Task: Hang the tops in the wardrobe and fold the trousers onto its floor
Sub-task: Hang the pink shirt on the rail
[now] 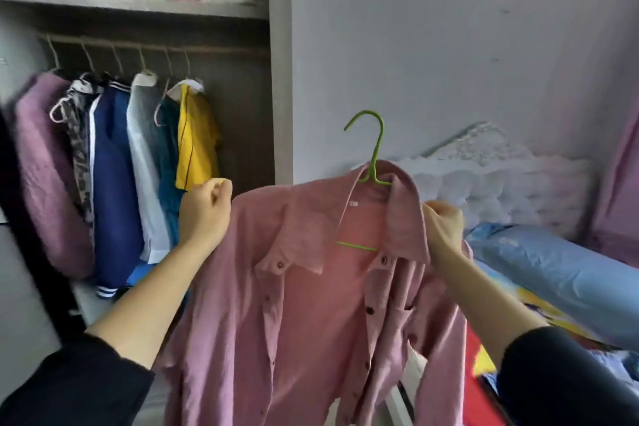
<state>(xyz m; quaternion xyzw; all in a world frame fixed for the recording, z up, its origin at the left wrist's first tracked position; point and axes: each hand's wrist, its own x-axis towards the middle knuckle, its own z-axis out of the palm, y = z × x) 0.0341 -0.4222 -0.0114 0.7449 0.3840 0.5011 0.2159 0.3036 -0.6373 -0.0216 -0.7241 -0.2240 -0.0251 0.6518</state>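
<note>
Head view: the pink corduroy shirt [311,287] hangs on a green hanger [375,156], held in the air just right of the wardrobe's right side panel [280,79], not yet on the rail [221,50]. The right hand [444,232] grips the shirt's collar and shoulder, fingers curled into the cloth. The left hand [204,211] is curled at the other shoulder's tip; whether it pinches cloth or the hanger's end I cannot tell. To do this well, I judge both shoulders should first sit square on the hanger arms. The hook should then go to the bare right end of the rail, beyond the yellow top [197,145], with care that the open front does not slip off. A small white tag [353,204] sits inside the collar; its mark is too small to read
</note>
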